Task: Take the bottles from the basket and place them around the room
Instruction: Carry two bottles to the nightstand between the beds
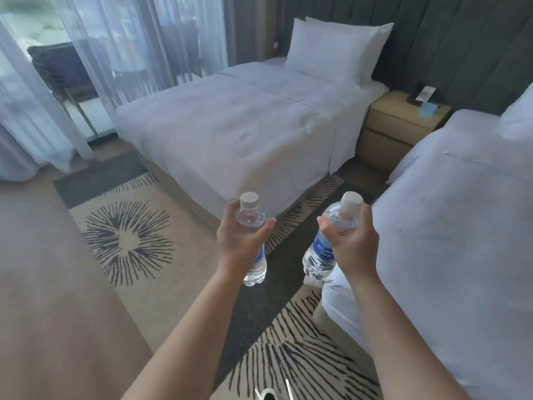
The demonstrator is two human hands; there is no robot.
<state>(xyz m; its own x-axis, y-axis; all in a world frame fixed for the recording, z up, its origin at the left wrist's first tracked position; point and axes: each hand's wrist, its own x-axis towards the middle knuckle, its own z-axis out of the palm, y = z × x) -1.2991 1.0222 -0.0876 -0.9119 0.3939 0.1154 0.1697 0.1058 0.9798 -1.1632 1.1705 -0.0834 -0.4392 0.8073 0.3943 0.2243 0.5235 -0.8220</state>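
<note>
A made bed [245, 122] with white covers fills the middle of the view toward 12 o'clock, its two pillows [334, 47] propped against a dark padded headboard [461, 47]. A second white bed [450, 226] runs down the 3 o'clock side. Sheer curtains [86, 53] hang at 10 o'clock, with a dark chair [63, 67] behind them. The carpet [129, 238], beige with dark starburst patterns, spreads from 9 o'clock down to 6 o'clock and between the two beds. A tan nightstand [398, 125] stands between the bed heads at 2 o'clock, carrying a few small items too blurred to name.

Both bare forearms reach in from 6 o'clock. The left hand [239, 243] is wrapped around the upper body of the left bottle [253, 269], a clear water bottle with a white cap and blue label, held upright above the carpet just short of the first bed's foot. The right hand [352, 241] grips the shoulder of the right bottle [320, 252], the same kind, tilted with its cap leaning toward 1 o'clock and its base just beside the near corner of the second bed. The two bottles are near each other but apart.
</note>
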